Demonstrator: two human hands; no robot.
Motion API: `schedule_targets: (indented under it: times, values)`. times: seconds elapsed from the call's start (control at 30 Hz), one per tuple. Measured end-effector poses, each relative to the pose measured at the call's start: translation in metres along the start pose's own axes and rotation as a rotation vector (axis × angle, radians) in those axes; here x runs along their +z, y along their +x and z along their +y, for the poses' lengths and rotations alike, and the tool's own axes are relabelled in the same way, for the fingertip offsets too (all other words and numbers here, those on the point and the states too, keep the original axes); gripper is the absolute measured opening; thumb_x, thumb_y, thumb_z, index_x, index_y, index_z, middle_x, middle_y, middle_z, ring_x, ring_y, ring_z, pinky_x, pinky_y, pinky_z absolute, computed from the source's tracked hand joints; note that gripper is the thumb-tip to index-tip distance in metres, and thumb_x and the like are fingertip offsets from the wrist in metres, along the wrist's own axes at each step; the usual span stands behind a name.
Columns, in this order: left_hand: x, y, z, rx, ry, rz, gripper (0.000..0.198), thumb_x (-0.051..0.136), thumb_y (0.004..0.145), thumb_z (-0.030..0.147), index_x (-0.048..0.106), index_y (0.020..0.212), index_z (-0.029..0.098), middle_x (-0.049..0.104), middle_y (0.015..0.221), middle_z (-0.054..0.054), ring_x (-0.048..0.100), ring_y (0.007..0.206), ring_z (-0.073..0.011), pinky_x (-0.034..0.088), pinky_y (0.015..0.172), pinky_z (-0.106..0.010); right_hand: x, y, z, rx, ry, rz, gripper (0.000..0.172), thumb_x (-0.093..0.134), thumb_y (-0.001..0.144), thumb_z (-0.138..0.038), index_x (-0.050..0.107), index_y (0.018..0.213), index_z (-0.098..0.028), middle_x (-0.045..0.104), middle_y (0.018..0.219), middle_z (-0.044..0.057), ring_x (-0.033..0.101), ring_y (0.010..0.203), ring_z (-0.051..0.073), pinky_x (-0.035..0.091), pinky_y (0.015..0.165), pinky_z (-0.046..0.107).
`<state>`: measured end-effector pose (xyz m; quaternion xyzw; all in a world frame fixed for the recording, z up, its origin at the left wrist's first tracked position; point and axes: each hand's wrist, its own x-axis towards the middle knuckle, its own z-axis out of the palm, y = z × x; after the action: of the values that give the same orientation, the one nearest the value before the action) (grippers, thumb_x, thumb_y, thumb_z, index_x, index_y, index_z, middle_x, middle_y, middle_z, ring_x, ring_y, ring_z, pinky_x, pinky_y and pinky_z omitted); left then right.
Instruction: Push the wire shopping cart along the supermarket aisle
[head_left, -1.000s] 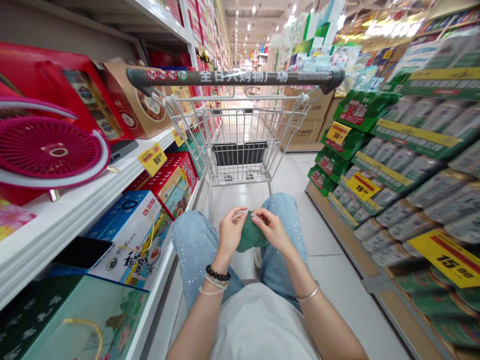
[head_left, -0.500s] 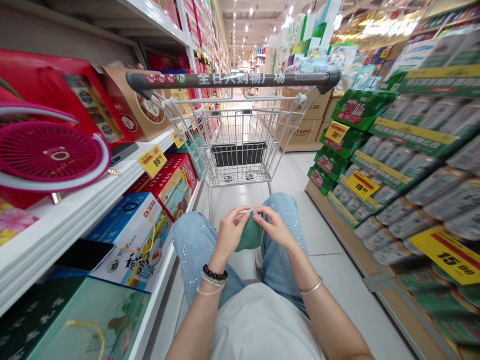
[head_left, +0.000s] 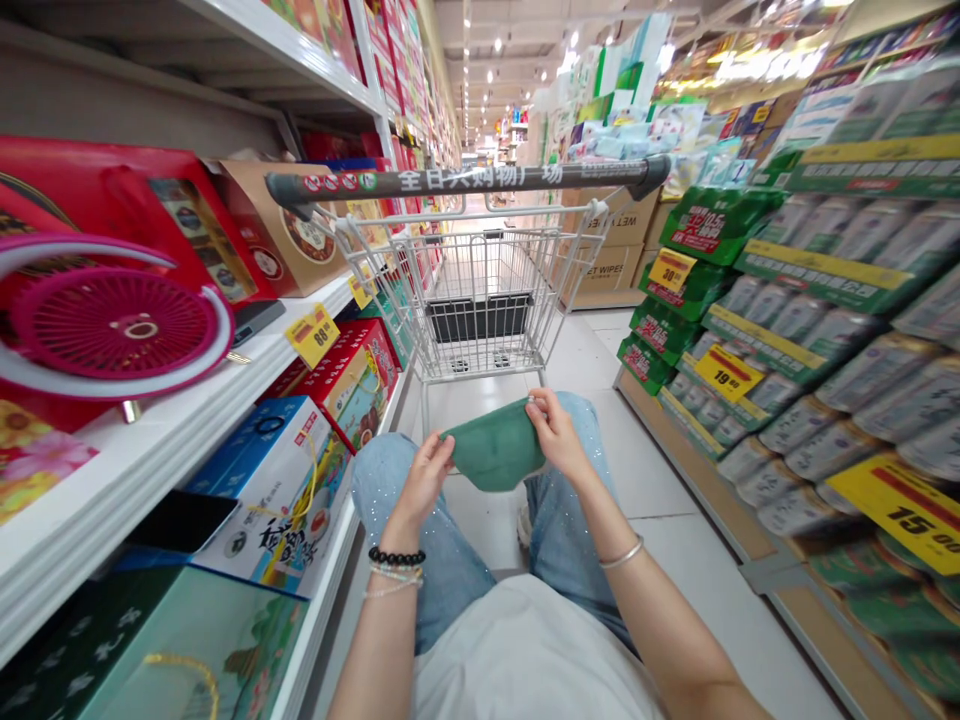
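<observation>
A soft green cloth (head_left: 495, 447) hangs spread between my two hands, above my lap. My left hand (head_left: 424, 478) pinches its left corner between fingers and thumb. My right hand (head_left: 559, 435) grips its upper right edge. The cloth's lower edge sags in a curve over my jeans (head_left: 420, 520), which are light blue with sparkles. Beaded bracelets circle my left wrist, and a silver bangle sits on my right wrist.
A wire shopping cart (head_left: 472, 300) stands ahead, its grey handle (head_left: 465, 180) above the basket. Shelves of red and blue gift boxes (head_left: 277, 480) line the left, with a pink fan (head_left: 112, 325). Stacked green-labelled cans (head_left: 847, 380) fill the right.
My hands have moved apart and opened the bunched green cloth into a wide spread piece. The view has shifted slightly, with the cart handle now lower and shorter in the frame.
</observation>
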<state>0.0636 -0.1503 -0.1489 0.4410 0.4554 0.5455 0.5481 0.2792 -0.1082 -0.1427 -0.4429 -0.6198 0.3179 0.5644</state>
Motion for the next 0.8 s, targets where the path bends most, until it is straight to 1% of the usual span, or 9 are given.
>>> schedule_targets:
  times: [0.1,0.17,0.23,0.3,0.4,0.47,0.6,0.73,0.8]
  values:
    - [0.015,0.012,-0.001,0.016,-0.041,0.081,0.053,0.07,0.068,0.067,0.059,0.094,0.023,0.071,0.087,-0.001,0.069,0.088,-0.0187,0.054,0.073,-0.027,0.01,0.007,0.014,0.105,0.086,0.019,0.025,0.051,0.087,-0.051,0.048,0.093,-0.027,0.048,0.062,-0.006,0.048,0.057,0.015,0.038,0.057,0.026]
    - [0.022,0.024,-0.004,0.042,-0.025,0.165,0.053,0.072,0.066,0.067,0.059,0.09,0.022,0.071,0.087,-0.002,0.069,0.091,-0.0199,0.054,0.073,-0.027,0.017,0.012,0.024,0.235,0.193,0.009,0.029,0.053,0.084,-0.054,0.045,0.092,-0.028,0.045,0.059,-0.009,0.044,0.051,0.013,0.035,0.052,0.025]
    - [0.025,0.034,-0.006,-0.004,-0.079,0.212,0.051,0.076,0.064,0.064,0.06,0.086,0.021,0.072,0.086,-0.004,0.069,0.092,-0.0214,0.055,0.074,-0.028,0.022,0.015,0.034,0.376,0.317,0.003,0.035,0.057,0.079,-0.057,0.042,0.09,-0.028,0.045,0.058,-0.01,0.044,0.048,0.012,0.035,0.049,0.023]
    - [0.024,0.039,-0.009,-0.157,-0.187,0.135,0.049,0.076,0.065,0.061,0.062,0.086,0.019,0.074,0.086,-0.007,0.07,0.092,-0.0239,0.057,0.077,-0.033,0.026,0.016,0.042,0.511,0.441,0.014,0.039,0.063,0.074,-0.057,0.042,0.088,-0.028,0.049,0.058,-0.011,0.047,0.047,0.012,0.038,0.048,0.023]
    - [0.022,0.036,-0.016,-0.41,-0.335,-0.108,0.047,0.072,0.07,0.059,0.067,0.088,0.015,0.075,0.087,-0.012,0.072,0.094,-0.0283,0.058,0.082,-0.041,0.027,0.016,0.051,0.673,0.583,0.039,0.038,0.071,0.071,-0.051,0.044,0.083,-0.027,0.054,0.056,-0.011,0.051,0.047,0.012,0.042,0.049,0.023]
    - [0.022,0.029,-0.025,-0.482,-0.382,-0.218,0.044,0.073,0.071,0.054,0.069,0.09,0.014,0.076,0.089,-0.013,0.072,0.097,-0.0293,0.057,0.087,-0.043,0.027,0.015,0.056,0.718,0.625,0.042,0.035,0.073,0.072,-0.047,0.046,0.078,-0.026,0.054,0.053,-0.01,0.052,0.046,0.012,0.043,0.048,0.023]
    - [0.027,0.018,-0.039,-0.434,-0.43,-0.276,0.042,0.076,0.072,0.045,0.069,0.098,0.014,0.076,0.098,-0.015,0.068,0.108,-0.029,0.052,0.098,-0.044,0.026,0.013,0.06,0.76,0.667,-0.024,0.025,0.071,0.078,-0.039,0.053,0.072,-0.023,0.059,0.053,-0.005,0.058,0.049,0.015,0.049,0.05,0.026]
    - [0.03,0.017,-0.033,-0.322,-0.404,-0.137,0.043,0.076,0.073,0.046,0.067,0.102,0.017,0.075,0.103,-0.013,0.068,0.108,-0.028,0.054,0.096,-0.044,0.02,0.012,0.058,0.838,0.717,-0.144,0.021,0.06,0.088,-0.036,0.058,0.075,-0.02,0.065,0.057,0.002,0.067,0.057,0.02,0.056,0.06,0.031]
    - [0.03,0.019,-0.024,-0.304,-0.359,-0.055,0.042,0.078,0.072,0.044,0.065,0.103,0.018,0.075,0.101,-0.01,0.07,0.102,-0.0264,0.057,0.092,-0.042,0.018,0.01,0.054,0.909,0.803,-0.275,0.027,0.053,0.092,-0.04,0.06,0.082,-0.017,0.07,0.064,0.006,0.071,0.065,0.021,0.058,0.067,0.035]
